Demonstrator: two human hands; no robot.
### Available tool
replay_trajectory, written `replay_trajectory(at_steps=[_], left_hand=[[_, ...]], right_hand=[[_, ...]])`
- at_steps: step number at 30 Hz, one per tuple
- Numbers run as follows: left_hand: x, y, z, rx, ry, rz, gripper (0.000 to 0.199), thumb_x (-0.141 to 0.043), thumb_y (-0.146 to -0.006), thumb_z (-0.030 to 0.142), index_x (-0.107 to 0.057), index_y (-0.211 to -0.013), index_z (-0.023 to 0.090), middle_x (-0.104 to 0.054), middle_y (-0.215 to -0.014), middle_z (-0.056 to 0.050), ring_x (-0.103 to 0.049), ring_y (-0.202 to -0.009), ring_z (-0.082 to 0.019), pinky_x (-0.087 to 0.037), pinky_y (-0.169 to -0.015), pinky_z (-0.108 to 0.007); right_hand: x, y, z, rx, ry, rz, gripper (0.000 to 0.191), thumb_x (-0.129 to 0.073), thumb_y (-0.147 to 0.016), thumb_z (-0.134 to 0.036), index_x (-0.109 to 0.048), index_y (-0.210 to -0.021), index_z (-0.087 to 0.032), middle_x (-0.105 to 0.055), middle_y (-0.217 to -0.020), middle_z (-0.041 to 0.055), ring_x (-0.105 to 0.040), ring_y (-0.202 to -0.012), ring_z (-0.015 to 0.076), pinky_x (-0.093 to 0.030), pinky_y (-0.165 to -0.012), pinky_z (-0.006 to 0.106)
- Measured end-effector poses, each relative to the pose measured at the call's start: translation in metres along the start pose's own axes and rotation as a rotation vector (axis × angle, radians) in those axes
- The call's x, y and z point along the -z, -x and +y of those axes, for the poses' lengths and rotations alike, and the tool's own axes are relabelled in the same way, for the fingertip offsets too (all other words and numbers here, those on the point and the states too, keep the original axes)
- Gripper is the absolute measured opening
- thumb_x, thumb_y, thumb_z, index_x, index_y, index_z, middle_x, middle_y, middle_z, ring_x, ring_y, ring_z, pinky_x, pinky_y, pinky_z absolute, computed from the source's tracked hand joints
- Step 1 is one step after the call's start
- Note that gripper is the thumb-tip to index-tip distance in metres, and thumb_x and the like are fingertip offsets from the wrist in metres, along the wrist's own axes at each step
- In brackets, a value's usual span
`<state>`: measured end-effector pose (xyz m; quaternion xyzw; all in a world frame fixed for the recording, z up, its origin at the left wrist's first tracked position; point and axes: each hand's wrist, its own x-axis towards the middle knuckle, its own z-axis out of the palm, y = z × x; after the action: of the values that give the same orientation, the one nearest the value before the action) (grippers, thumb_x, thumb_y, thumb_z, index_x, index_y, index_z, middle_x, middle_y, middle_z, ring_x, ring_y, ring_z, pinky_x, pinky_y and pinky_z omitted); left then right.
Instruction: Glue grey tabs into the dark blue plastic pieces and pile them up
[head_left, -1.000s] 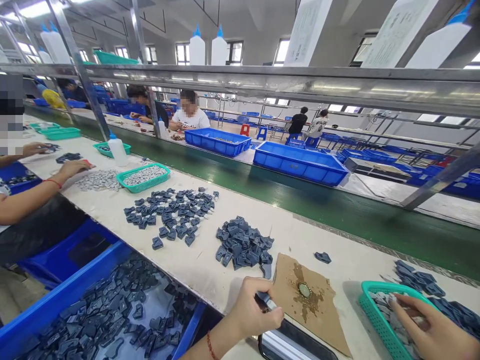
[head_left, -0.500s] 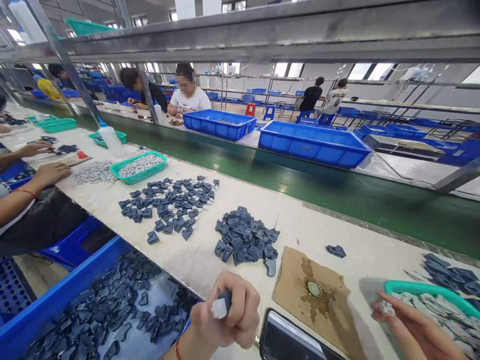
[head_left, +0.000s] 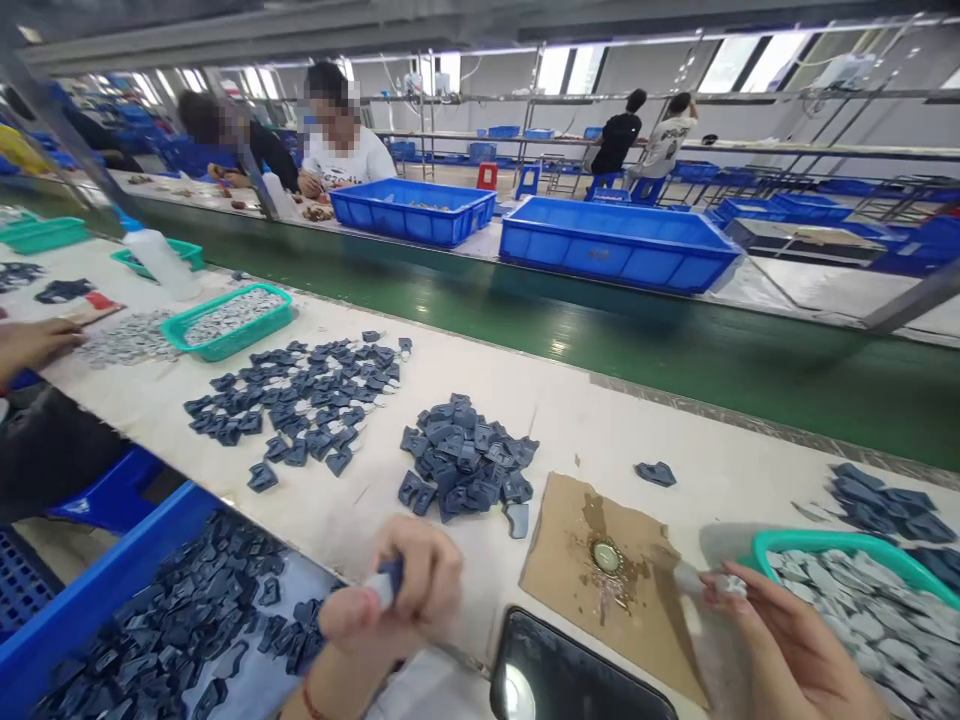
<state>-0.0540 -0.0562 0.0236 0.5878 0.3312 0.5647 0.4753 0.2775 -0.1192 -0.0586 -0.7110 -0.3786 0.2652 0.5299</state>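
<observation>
My left hand (head_left: 424,580), slightly blurred, is closed around a dark blue-grey plastic piece (head_left: 393,572) with a pale part at its end, the thumb pressed against it. Between the thumb and fingers of my right hand (head_left: 802,640) is a small white piece (head_left: 729,585), just right of a cardboard sheet (head_left: 555,560). On that cardboard sits a round cap (head_left: 606,557) amid a wet brown stain. A heap of dark plastic pieces (head_left: 469,455) lies beyond my left hand. Beside my right hand stands a green basket (head_left: 814,540) filled with flat whitish pieces (head_left: 870,610).
A phone (head_left: 577,670) lies at the front edge. Below left is a blue bin (head_left: 90,600) of dark pieces. Farther left are spread dark pieces (head_left: 300,400), another green basket (head_left: 232,345), a bottle (head_left: 161,260) and a co-worker's hand (head_left: 41,345). A green belt (head_left: 525,325) runs behind.
The view has shifted, and both hands appear farther left. My right hand has brought the white piece close to the cardboard. My left thumb now covers more of the pale part.
</observation>
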Motion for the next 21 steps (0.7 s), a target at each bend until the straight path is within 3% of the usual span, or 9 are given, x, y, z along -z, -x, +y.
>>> replay_trajectory(at_steps=[1, 4, 7, 9, 11, 13, 16, 18, 21], left_hand=[[0.012, -0.005, 0.001, -0.071, -0.373, 0.104, 0.074, -0.026, -0.089, 0.088, -0.020, -0.049, 0.026, -0.023, -0.036, 0.005, -0.028, -0.028, -0.009, -0.036, -0.029, -0.026], [0.062, -0.026, 0.000, -0.123, -0.624, 0.242, 0.059, -0.052, -0.094, 0.070, -0.047, -0.058, 0.023, -0.049, -0.053, 0.000, -0.052, -0.050, -0.016, -0.049, -0.048, -0.031], [0.122, -0.052, -0.009, -0.117, -0.872, 0.397, 0.027, -0.075, -0.086, 0.046, -0.066, -0.093, 0.021, -0.061, -0.076, 0.002, -0.061, -0.072, -0.020, -0.052, -0.065, -0.033], [0.161, -0.068, -0.021, -0.099, -1.110, 0.420, 0.024, -0.067, -0.091, 0.043, -0.066, -0.106, 0.024, -0.061, -0.079, 0.002, -0.068, -0.086, -0.028, -0.055, -0.087, -0.052], [0.192, -0.081, -0.036, -0.104, -1.207, 0.404, 0.024, -0.064, -0.089, 0.043, -0.067, -0.100, 0.022, -0.064, -0.081, -0.003, -0.068, -0.105, -0.044, -0.040, -0.101, -0.077], [0.210, -0.087, -0.049, -0.100, -1.346, 0.290, 0.033, -0.056, -0.092, 0.046, -0.069, -0.105, 0.019, -0.071, -0.090, -0.010, -0.064, -0.117, -0.055, -0.037, -0.095, -0.087], [0.205, -0.087, -0.052, -0.108, -1.464, 0.232, 0.054, -0.053, -0.094, 0.054, -0.068, -0.123, 0.012, -0.069, -0.126, -0.023, -0.051, -0.133, -0.064, -0.036, -0.095, -0.090], [0.180, -0.082, -0.043, -0.162, -1.493, 0.291, 0.057, -0.053, -0.096, 0.053, -0.065, -0.133, 0.011, -0.058, -0.146, -0.025, -0.044, -0.140, -0.061, -0.032, -0.104, -0.088], [0.125, -0.071, -0.026, -0.196, -1.325, 0.061, 0.042, -0.049, -0.101, 0.043, -0.065, -0.133, 0.021, -0.066, -0.141, -0.011, -0.057, -0.135, -0.046, -0.041, -0.113, -0.072]], right_hand=[[-0.003, 0.001, -0.009, -0.054, -0.009, 0.070, 0.044, -0.077, -0.086, -0.054, -0.073, -0.118, -0.024, -0.080, -0.113, 0.0097, -0.074, -0.108, 0.0323, -0.064, -0.078, 0.034], [-0.012, 0.001, -0.027, -0.105, -0.112, 0.075, 0.050, -0.083, -0.077, -0.059, -0.075, -0.110, -0.023, -0.082, -0.101, 0.0100, -0.078, -0.097, 0.0299, -0.065, -0.080, 0.035], [-0.015, -0.002, -0.029, -0.111, -0.245, 0.016, 0.048, -0.086, -0.076, -0.055, -0.077, -0.110, -0.023, -0.083, -0.100, 0.0107, -0.079, -0.089, 0.0275, -0.066, -0.081, 0.037], [-0.014, -0.003, -0.027, -0.130, -0.303, -0.041, 0.044, -0.086, -0.077, -0.052, -0.079, -0.109, -0.023, -0.083, -0.102, 0.0115, -0.079, -0.088, 0.0261, -0.066, -0.081, 0.036], [-0.014, -0.003, -0.026, -0.149, -0.350, -0.090, 0.037, -0.086, -0.079, -0.048, -0.080, -0.106, -0.023, -0.083, -0.102, 0.0119, -0.080, -0.089, 0.0253, -0.066, -0.081, 0.035], [-0.013, -0.002, -0.028, -0.166, -0.403, -0.125, 0.030, -0.086, -0.081, -0.045, -0.081, -0.102, -0.024, -0.083, -0.102, 0.0117, -0.080, -0.090, 0.0247, -0.065, -0.081, 0.033], [-0.013, -0.003, -0.032, -0.180, -0.465, -0.158, 0.024, -0.087, -0.080, -0.043, -0.081, -0.093, -0.025, -0.083, -0.097, 0.0102, -0.080, -0.087, 0.0228, -0.065, -0.079, 0.030], [-0.013, -0.004, -0.035, -0.186, -0.479, -0.154, 0.024, -0.089, -0.078, -0.043, -0.081, -0.090, -0.025, -0.082, -0.091, 0.0087, -0.080, -0.083, 0.0220, -0.065, -0.075, 0.029], [-0.012, -0.005, -0.035, -0.193, -0.463, -0.134, 0.025, -0.090, -0.075, -0.044, -0.081, -0.088, -0.024, -0.081, -0.085, 0.0071, -0.079, -0.078, 0.0217, -0.065, -0.071, 0.028]])
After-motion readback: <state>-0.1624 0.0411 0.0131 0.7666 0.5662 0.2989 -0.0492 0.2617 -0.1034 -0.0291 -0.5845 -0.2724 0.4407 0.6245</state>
